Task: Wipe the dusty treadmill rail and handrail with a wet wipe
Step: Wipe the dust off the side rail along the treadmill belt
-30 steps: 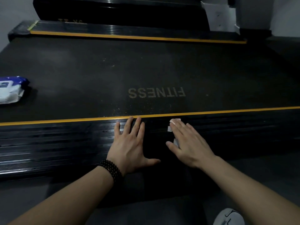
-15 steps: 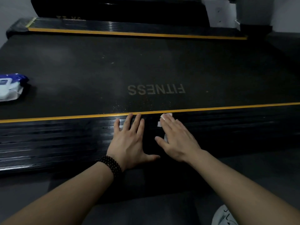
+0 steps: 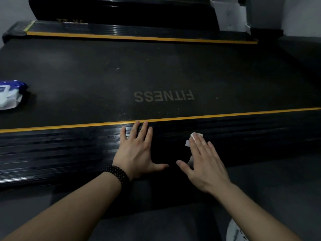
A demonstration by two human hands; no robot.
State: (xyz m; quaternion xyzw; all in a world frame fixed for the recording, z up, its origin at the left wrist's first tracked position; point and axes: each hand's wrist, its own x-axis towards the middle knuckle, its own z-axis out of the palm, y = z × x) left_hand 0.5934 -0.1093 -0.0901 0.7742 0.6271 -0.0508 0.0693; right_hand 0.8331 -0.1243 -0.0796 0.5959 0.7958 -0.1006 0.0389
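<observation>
Both hands flat on near side rail (image 3: 69, 150) of treadmill, black ribbed strip just below yellow stripe (image 3: 225, 115). Left hand (image 3: 137, 152) palm down, fingers spread, thumb out to side, nothing under it, bead bracelet (image 3: 118, 174) on wrist. Right hand (image 3: 205, 162) just beside it, fingers straight and close together, pressing white wet wipe (image 3: 194, 138) onto rail; wipe corners poke out past fingertips and by thumb. Belt (image 3: 104, 75) reads FITNESS, dust specks near stripe. Wipes pack (image 3: 10, 96) sits on belt, far left, well apart from hands.
</observation>
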